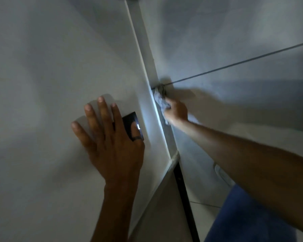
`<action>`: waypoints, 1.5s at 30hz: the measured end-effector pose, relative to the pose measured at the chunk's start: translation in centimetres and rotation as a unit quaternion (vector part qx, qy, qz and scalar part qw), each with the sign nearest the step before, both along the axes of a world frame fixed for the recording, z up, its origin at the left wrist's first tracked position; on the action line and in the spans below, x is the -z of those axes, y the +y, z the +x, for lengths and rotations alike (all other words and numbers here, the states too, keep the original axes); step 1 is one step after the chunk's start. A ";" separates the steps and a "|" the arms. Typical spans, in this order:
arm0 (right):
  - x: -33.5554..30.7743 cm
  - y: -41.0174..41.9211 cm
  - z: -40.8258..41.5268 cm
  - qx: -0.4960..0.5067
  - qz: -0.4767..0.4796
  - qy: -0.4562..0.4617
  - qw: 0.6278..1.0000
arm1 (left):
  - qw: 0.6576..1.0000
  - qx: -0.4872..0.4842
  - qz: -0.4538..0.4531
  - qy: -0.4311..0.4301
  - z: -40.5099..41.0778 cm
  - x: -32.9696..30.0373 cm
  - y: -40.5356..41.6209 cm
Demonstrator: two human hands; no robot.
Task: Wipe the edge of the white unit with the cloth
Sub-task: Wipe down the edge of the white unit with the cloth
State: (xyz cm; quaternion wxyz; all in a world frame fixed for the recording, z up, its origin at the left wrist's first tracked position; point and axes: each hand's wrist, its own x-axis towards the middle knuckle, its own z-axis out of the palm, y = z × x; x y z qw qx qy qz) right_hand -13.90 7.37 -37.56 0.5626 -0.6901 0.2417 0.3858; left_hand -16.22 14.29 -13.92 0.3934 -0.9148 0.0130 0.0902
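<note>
The white unit fills the left half of the view, and its edge runs from top centre down to the lower middle. My right hand is shut on a crumpled grey cloth and presses it against that edge, low by the floor. My left hand lies flat on the unit's face, fingers spread. Under its thumb sits a dark phone whose lit lamp throws light on the edge.
Grey floor tiles with a dark grout line lie to the right of the unit. A blue cloth-like surface shows at the bottom right. A black strip runs along the unit's lower edge.
</note>
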 end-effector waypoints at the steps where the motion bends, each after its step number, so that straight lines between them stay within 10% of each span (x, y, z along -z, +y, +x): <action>1: 0.0 0.1 1.7 0.019 0.011 -0.011 1.000 | 1.000 0.000 0.004 -0.005 -1.4 0.0 0.1; 14: -1.9 -0.3 -12.9 -0.056 0.063 0.074 0.994 | 0.995 -0.042 0.075 -0.041 -8.2 3.9 -0.2; 27: 0.7 1.0 4.9 0.072 0.059 -0.067 0.993 | 0.985 0.003 0.100 -0.138 -7.7 6.8 0.4; 36: -2.9 -0.1 -16.9 0.001 0.128 0.114 0.985 | 0.981 0.049 0.110 -0.152 -7.1 7.2 0.5; 45: 1.5 1.4 3.8 0.110 0.107 -0.003 0.988 | 0.980 0.035 0.101 -0.168 -7.3 8.0 0.9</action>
